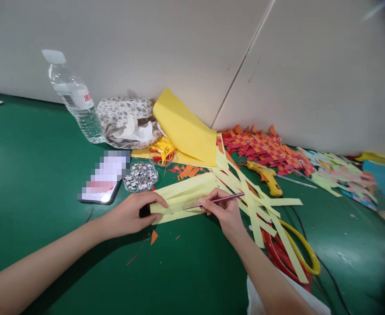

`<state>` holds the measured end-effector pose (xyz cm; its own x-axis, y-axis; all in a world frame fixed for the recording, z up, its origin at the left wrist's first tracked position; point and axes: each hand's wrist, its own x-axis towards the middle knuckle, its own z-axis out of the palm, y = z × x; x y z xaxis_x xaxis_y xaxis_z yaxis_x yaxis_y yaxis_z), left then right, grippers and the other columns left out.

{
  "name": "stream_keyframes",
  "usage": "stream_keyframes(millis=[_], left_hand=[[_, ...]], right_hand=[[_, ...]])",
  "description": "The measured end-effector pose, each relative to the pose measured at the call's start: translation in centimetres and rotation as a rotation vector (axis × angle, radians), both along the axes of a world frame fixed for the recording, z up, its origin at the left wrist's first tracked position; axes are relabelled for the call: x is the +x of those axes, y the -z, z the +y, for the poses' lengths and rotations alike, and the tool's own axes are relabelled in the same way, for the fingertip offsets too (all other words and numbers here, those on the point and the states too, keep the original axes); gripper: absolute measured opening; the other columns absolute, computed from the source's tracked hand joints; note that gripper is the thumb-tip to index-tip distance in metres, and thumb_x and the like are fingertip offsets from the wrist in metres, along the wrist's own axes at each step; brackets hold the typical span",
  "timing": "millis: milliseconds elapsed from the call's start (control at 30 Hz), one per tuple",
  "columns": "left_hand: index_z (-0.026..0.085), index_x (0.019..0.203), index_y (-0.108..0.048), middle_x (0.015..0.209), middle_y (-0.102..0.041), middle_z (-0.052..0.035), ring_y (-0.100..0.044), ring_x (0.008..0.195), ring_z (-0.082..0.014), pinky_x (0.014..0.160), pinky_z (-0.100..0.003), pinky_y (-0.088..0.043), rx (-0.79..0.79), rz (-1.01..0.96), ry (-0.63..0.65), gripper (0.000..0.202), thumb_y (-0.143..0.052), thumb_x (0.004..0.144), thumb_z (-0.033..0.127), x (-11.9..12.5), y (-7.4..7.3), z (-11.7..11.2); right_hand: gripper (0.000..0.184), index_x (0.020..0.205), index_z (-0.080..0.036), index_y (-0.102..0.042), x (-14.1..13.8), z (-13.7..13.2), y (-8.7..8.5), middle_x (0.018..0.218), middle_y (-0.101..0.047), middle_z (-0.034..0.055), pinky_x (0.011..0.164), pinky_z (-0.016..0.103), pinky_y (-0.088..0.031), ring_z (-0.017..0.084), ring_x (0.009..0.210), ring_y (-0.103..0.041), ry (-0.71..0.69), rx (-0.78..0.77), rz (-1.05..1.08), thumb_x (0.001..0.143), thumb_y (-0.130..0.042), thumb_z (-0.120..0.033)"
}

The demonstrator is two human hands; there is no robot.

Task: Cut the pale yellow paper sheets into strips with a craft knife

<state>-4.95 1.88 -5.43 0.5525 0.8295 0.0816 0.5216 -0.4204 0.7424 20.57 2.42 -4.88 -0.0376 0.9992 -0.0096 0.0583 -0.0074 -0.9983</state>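
A pale yellow paper sheet [182,197] lies on the green table, with long lines or slits running along it. My left hand [136,212] pinches the sheet's left end between thumb and fingers. In my right hand [220,210] is a slim purple pen-shaped tool [227,198]. Its thin tip points left and rests on or just over the paper; whether it is a pen or a blade I cannot tell. Cut pale yellow paper strips [254,214] lie crossed in a loose heap to the right, close to my right hand.
Behind the sheet are a yellow paper [187,129], a patterned cloth bag [125,116] and a plastic water bottle [76,100]. A phone [105,177] and a tub of googly eyes [141,176] stand left. Rightward are a yellow glue gun [266,175], woven paper fish [261,146] and yellow-handled scissors [310,251].
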Motion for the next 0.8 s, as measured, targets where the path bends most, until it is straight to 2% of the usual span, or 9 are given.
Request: stream_keyframes(millis=[400, 533, 600, 667, 733, 800], left_hand=[[0.023, 0.098, -0.062, 0.093, -0.067, 0.0000, -0.062, 0.078, -0.0139, 0.067, -0.024, -0.047, 0.008, 0.000, -0.023, 0.016, -0.058, 0.083, 0.022, 0.1, -0.1, 0.1], [0.022, 0.095, -0.062, 0.094, -0.065, -0.0019, -0.062, 0.086, -0.0152, 0.076, -0.027, -0.049, 0.082, -0.065, -0.045, 0.011, -0.056, 0.085, 0.023, 0.1, -0.1, 0.1], [0.021, 0.092, -0.062, 0.100, -0.063, -0.0038, -0.061, 0.093, -0.0159, 0.084, -0.030, -0.048, 0.148, -0.096, -0.057, 0.009, -0.055, 0.087, 0.023, 0.1, -0.1, 0.0], [0.020, 0.090, -0.062, 0.107, -0.060, -0.0054, -0.059, 0.098, -0.0170, 0.088, -0.032, -0.047, 0.228, -0.095, -0.076, 0.008, -0.056, 0.086, 0.022, 0.1, -0.1, -0.2], [0.020, 0.090, -0.063, 0.110, -0.058, -0.0063, -0.057, 0.102, -0.0190, 0.089, -0.034, -0.046, 0.325, -0.067, -0.081, 0.008, -0.061, 0.084, 0.025, 0.2, -0.2, -0.6], [0.021, 0.090, -0.063, 0.107, -0.059, -0.0062, -0.056, 0.101, -0.0210, 0.088, -0.036, -0.045, 0.420, -0.025, -0.059, 0.014, -0.066, 0.080, 0.030, 0.3, -0.4, -1.0]], right_hand=[[0.026, 0.057, -0.018, -0.058, 1.6, 0.8, 0.5, 0.048, -0.060, -0.0018, 0.043, 0.021, -0.040, 0.011, 0.044, -0.053, 0.039, 0.033, 0.051, 0.064, -0.079, -0.031], [0.023, 0.061, -0.018, -0.060, 1.4, 0.3, -0.1, 0.051, -0.061, -0.0022, 0.045, 0.020, -0.042, 0.011, 0.047, -0.055, 0.064, 0.131, 0.073, 0.069, -0.078, -0.030], [0.017, 0.068, -0.019, -0.063, 1.1, -0.1, -0.5, 0.058, -0.064, -0.0016, 0.049, 0.021, -0.045, 0.011, 0.051, -0.057, 0.088, 0.209, 0.037, 0.075, -0.074, -0.030], [0.010, 0.086, -0.022, -0.066, 0.8, -0.5, -0.7, 0.068, -0.068, -0.0001, 0.054, 0.024, -0.050, 0.013, 0.058, -0.062, 0.110, 0.296, -0.030, 0.085, -0.065, -0.032], [0.021, 0.107, -0.025, -0.063, 0.6, -0.8, -0.7, 0.085, -0.071, 0.0031, 0.061, 0.029, -0.053, 0.015, 0.066, -0.065, 0.087, 0.389, -0.114, 0.094, -0.051, -0.035], [0.028, 0.115, -0.026, -0.060, 0.4, -1.0, -0.7, 0.098, -0.071, 0.0056, 0.067, 0.032, -0.054, 0.016, 0.071, -0.067, -0.008, 0.468, -0.225, 0.098, -0.041, -0.036]])
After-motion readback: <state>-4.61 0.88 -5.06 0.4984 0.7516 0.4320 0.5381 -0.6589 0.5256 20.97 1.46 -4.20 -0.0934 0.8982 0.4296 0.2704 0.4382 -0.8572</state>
